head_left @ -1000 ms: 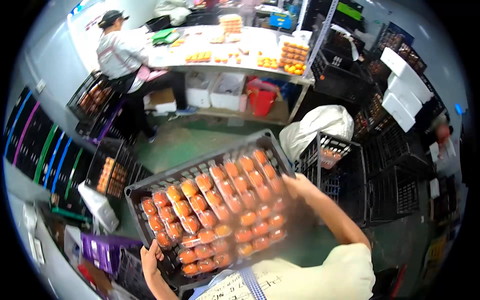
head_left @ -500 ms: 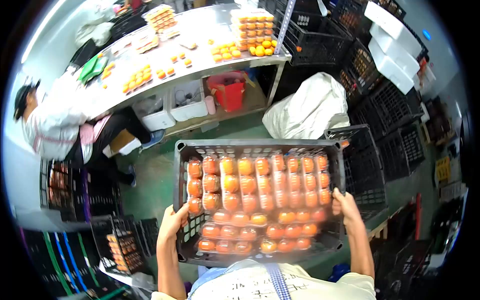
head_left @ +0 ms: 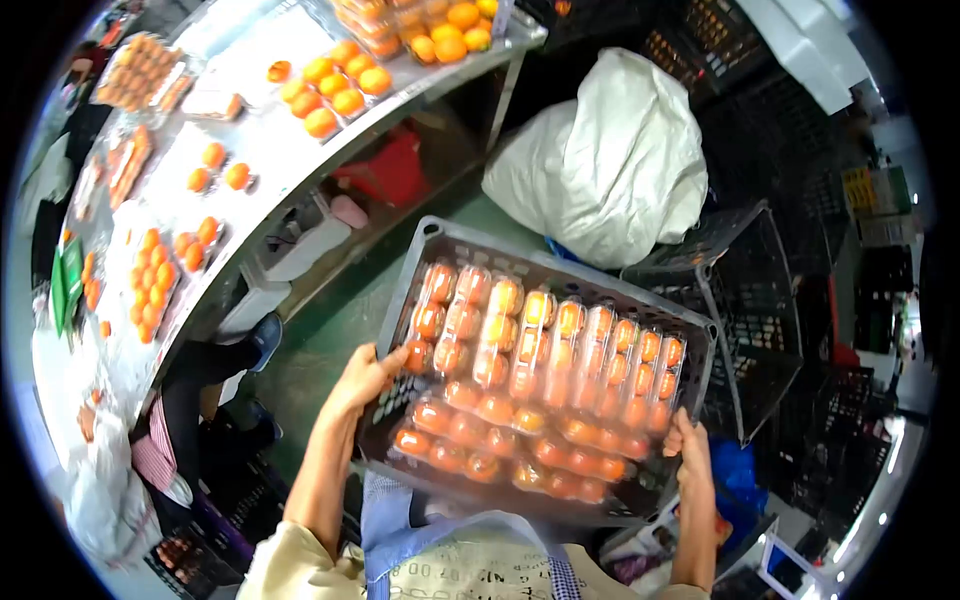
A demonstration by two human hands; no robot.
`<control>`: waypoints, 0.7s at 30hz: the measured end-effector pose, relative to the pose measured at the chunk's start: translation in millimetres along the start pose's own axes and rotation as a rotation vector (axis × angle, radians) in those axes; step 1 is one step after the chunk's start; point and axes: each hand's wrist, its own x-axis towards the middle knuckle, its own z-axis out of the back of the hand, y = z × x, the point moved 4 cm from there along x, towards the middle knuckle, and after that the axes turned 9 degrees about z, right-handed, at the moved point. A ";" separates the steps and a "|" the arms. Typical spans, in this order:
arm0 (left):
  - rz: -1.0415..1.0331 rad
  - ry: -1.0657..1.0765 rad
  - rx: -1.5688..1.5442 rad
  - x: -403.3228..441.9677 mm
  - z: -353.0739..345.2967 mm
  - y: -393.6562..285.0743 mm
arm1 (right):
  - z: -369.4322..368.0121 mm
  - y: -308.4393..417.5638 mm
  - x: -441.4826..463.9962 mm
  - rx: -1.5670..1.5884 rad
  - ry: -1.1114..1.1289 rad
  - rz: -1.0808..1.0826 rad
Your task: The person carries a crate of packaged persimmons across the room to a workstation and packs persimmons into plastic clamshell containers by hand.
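The long pale counter (head_left: 262, 150) curves across the upper left, loose orange fruit (head_left: 345, 90) and packed trays on it. Next in size, the black crate (head_left: 690, 310) is held tilted in front of the person's body, its left end higher, above the green floor (head_left: 345, 290). The bulky white sack (head_left: 610, 160) sits just beyond it. Inside the crate, clear packs of orange-red fruit (head_left: 535, 345) stand in rows, others lying nearer the body. Smallest, the left hand (head_left: 370, 378) and right hand (head_left: 688, 440) each have their grip closed on a crate end.
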 end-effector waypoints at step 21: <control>0.116 0.155 0.481 532.9 -42.4 58.3 | -138.4 -410.4 322.1 0.551 -0.315 -0.163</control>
